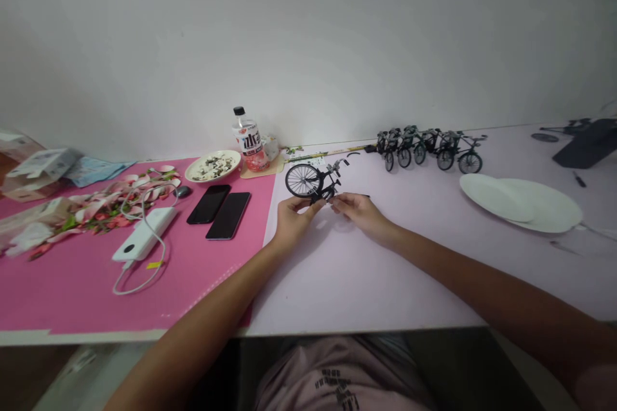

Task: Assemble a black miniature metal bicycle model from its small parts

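Note:
A small black model bicycle (pixel 320 187) is held just above the light tabletop, its large spoked wheel on the left and its handlebar up at the right. My left hand (pixel 293 221) pinches the low part of its frame between thumb and fingers. Fingers pressed together, my right hand (pixel 362 213) grips at the same low part from the right. Whether a tiny piece sits between the right fingertips is hidden. A thin dark tip shows just behind the right hand.
Several finished-looking model bicycles (pixel 424 146) stand by the wall. White plates (pixel 544 205) and a dark block (pixel 589 146) lie right. Leftward on a pink mat (pixel 202 282) are two phones (pixel 228 216), a power bank (pixel 144 234), petals (pixel 116 202), a bowl (pixel 190 174) and a bottle (pixel 250 144).

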Demonstrator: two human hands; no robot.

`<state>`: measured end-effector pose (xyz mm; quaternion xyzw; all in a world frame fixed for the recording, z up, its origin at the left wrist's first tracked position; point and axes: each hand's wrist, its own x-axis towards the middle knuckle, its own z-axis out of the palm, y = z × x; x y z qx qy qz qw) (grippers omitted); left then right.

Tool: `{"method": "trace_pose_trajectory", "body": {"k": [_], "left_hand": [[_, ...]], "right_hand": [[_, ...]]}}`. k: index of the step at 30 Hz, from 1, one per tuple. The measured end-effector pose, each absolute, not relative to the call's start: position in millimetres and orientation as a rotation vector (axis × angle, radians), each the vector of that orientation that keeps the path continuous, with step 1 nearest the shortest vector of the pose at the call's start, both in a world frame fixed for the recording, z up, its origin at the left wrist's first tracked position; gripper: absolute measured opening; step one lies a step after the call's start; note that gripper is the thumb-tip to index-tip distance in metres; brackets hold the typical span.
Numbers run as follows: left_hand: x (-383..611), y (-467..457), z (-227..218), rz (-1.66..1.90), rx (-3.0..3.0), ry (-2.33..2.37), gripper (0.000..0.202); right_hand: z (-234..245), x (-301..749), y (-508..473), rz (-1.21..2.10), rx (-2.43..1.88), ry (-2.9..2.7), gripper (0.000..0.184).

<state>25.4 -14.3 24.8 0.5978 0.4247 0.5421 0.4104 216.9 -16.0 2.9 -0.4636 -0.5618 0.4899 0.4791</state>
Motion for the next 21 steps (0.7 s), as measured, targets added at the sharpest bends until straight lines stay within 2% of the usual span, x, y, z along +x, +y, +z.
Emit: {"method": "trace_pose_trajectory", "body": {"k": [14,21], "left_hand": [[24.2,-12.8,21.7,1.309,1.567,0.977,0.033],[23.3,-12.8,23.2,1.299,1.544,1.040,0.030]], "right_hand": [[7.4,218.2,-18.4,1.318,-1.154,-1.345,0.048],[12.1,218.5,-19.8,1.339,-1.101,-1.334,0.037]]}}
